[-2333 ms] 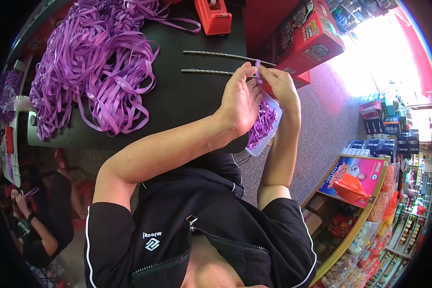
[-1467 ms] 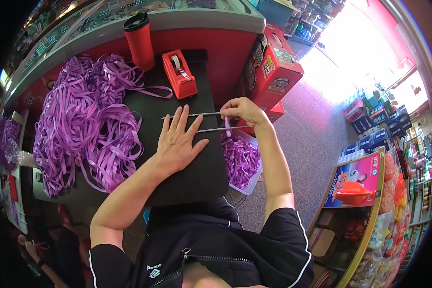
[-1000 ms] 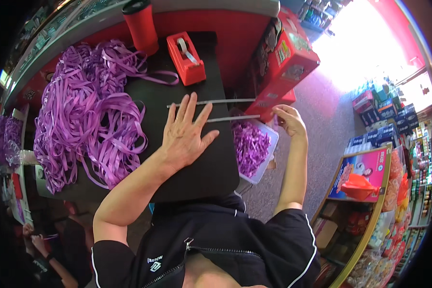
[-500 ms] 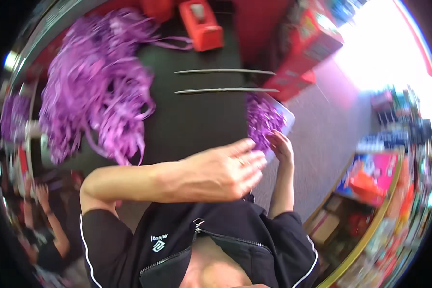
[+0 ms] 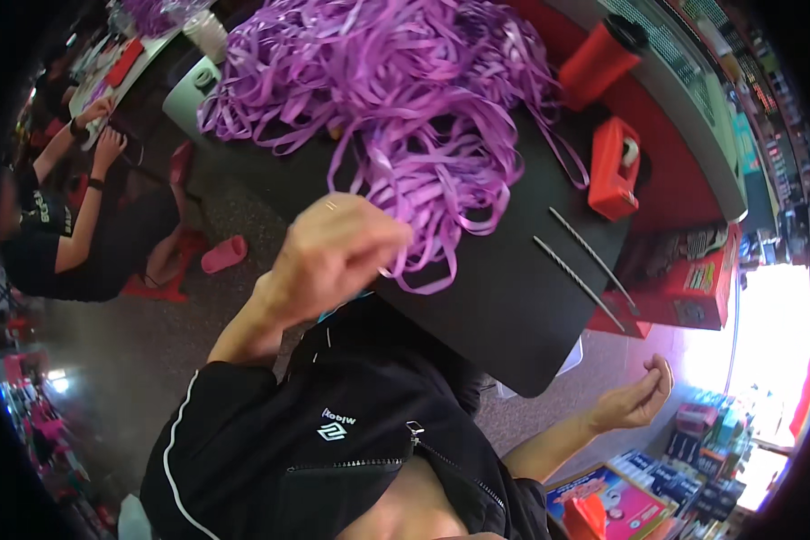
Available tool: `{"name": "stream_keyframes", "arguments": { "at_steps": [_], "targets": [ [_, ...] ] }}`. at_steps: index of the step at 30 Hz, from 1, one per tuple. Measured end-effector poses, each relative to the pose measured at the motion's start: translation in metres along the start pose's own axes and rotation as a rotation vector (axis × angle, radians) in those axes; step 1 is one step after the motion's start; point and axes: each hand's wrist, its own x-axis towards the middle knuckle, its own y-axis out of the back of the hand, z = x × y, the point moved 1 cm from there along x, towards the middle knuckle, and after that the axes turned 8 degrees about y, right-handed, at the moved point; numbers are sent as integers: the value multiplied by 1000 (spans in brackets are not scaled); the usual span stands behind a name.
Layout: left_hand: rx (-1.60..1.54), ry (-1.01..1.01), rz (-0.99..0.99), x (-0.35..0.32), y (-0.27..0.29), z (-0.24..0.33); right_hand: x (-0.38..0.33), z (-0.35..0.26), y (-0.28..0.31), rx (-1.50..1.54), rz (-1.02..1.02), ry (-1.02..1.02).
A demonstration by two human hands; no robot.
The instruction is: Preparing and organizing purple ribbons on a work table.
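A large tangled pile of flat purple ribbons covers the far part of the black table, some loops trailing toward me. My left hand is at the pile's near left edge. Its fingers are bent together at the loops, slightly blurred, and what lies between them is hidden. To the right, past the table corner, my right hand is raised with its fingers curled in and nothing visible in them. A translucent plastic bin shows partly from under the table corner.
Two spiral metal rods overhang the table's right edge near a red tape dispenser and a red tumbler. A red box stands beyond. At left, a co-worker sits near a pink slipper.
My view has turned toward the pile. My left hand has gone from above the bin of purple pieces to the pile's edge; my right hand has left the bin and is apart from it.
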Motion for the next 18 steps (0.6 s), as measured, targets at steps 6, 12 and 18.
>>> {"name": "stream_keyframes", "arguments": {
  "at_steps": [6,12,18],
  "targets": [
    [-222,455,360,-21,0,-81,41,-109,-119,288,-760,379],
    [-197,500,472,-20,0,-92,44,-161,-245,397,-1057,732],
    [86,440,435,-19,-1,-94,19,-174,-303,449,-1338,474]
  ]
}}
